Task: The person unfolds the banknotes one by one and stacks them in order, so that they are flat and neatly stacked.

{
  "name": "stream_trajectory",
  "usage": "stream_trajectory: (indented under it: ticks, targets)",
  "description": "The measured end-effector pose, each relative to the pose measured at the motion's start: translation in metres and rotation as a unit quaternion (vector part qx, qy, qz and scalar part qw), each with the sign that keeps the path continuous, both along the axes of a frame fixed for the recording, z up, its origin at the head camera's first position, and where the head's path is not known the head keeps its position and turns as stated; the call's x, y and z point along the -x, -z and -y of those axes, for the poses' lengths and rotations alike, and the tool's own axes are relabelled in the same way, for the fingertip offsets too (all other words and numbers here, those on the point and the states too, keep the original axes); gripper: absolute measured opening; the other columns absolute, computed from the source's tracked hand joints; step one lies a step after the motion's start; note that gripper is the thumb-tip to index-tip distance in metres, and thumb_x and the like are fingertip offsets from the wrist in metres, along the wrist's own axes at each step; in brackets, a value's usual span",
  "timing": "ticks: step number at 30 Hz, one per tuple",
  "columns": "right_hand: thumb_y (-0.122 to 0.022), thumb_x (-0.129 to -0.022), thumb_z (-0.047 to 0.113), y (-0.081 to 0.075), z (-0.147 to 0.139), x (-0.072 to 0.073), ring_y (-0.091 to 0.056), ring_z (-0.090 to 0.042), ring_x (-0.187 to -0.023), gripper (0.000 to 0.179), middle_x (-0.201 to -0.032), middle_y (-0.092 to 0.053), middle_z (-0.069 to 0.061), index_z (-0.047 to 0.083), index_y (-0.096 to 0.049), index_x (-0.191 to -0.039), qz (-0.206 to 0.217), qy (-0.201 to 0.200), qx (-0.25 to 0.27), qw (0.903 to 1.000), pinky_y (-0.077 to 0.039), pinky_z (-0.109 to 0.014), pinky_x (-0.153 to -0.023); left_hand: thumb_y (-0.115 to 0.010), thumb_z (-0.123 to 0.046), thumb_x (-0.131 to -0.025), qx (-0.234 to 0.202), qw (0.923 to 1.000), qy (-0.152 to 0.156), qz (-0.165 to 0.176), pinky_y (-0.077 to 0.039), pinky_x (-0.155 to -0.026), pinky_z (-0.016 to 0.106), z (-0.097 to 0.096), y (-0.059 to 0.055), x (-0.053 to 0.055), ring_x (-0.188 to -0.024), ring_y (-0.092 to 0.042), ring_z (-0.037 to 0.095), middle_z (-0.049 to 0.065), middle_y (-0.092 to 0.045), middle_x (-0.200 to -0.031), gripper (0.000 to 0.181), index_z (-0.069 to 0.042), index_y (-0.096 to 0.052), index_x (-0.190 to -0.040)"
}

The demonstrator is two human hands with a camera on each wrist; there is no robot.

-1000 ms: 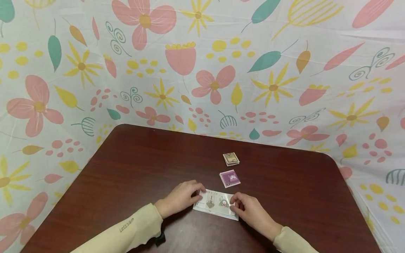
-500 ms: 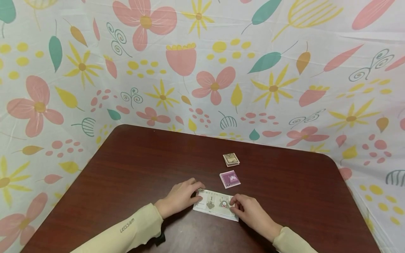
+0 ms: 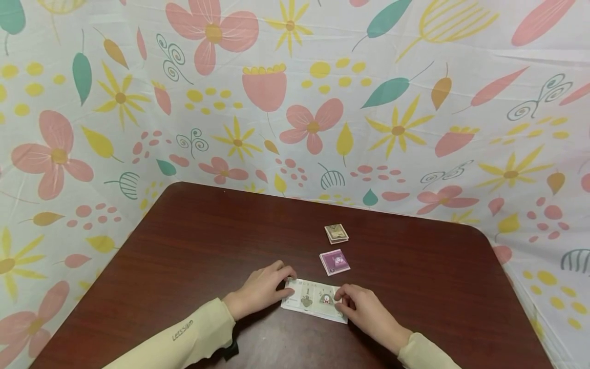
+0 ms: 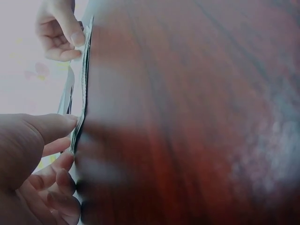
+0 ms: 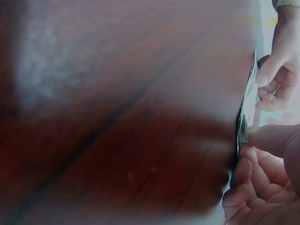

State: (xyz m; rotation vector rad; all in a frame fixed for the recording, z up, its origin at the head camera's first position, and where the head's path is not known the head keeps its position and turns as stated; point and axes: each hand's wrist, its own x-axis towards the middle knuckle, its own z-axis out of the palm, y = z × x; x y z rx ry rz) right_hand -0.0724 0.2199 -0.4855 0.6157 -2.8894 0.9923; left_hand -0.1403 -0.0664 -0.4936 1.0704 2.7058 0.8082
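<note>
A pale, strip-shaped folded leaflet [image 3: 314,300] lies near the front of the table, printed with a figure 1 and a small cartoon character. My left hand [image 3: 259,291] pinches its left end, thumb on the near side. At the opposite end my right hand [image 3: 370,311] pinches it between thumb and fingers. Seen edge-on in the left wrist view, the folded leaflet [image 4: 85,75] shows several thin layers. Beyond it, in the right wrist view, the left hand [image 5: 281,70] holds the far end. Fingertips behind the paper are partly hidden.
Just behind the leaflet sits a small purple folded square [image 3: 335,262]. A brown folded square [image 3: 336,232] lies farther back, slightly lifted at its layers. The dark wooden table [image 3: 221,230] meets a flower-printed cloth [image 3: 295,102] at its back and sides.
Both hands keep their hold, almost in place. Glare on the leaflet's face has faded and its print shows more clearly.
</note>
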Motion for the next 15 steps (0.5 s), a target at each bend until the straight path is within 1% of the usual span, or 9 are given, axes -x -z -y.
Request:
stream_trajectory:
  ticks: [4,9,15]
  targets:
    - [-0.080,-0.086,0.000,0.0026,-0.0006,-0.0011,-0.045,0.005,-0.067,0.019,-0.076,-0.050,0.016,0.014,-0.067,-0.090,-0.015,-0.005,0.008,0.9998,-0.043,-0.020,-0.058,-0.077,-0.024,-0.097,-0.001,1.0000,0.002,0.000,-0.045,-0.063,0.025,0.0005,-0.0002,-0.0001,-0.076,-0.053,0.007,-0.001,-0.058,-0.101,0.025,-0.019,-0.067,-0.119]
    - [-0.082,-0.083,0.000,0.0050,-0.0016,-0.0005,-0.045,0.003,-0.067,0.021,-0.076,-0.048,0.014,0.014,-0.068,-0.089,-0.045,-0.011,0.002,0.9989,-0.042,-0.020,-0.058,-0.077,-0.026,-0.097,0.007,1.0000,-0.004,0.001,-0.045,-0.063,0.024,0.0007,-0.0002,-0.0009,-0.076,-0.053,0.006,-0.002,-0.058,-0.101,0.026,-0.019,-0.067,-0.120]
    - [-0.082,-0.082,0.000,0.0053,-0.0035,0.0002,-0.046,0.001,-0.067,0.022,-0.076,-0.049,0.013,0.016,-0.068,-0.089,-0.048,-0.013,0.000,0.9988,-0.042,-0.020,-0.060,-0.076,-0.029,-0.097,0.017,0.9998,-0.008,0.008,-0.045,-0.064,0.024,0.0003,0.0019,-0.0016,-0.076,-0.053,0.005,-0.004,-0.057,-0.101,0.027,-0.019,-0.067,-0.120]
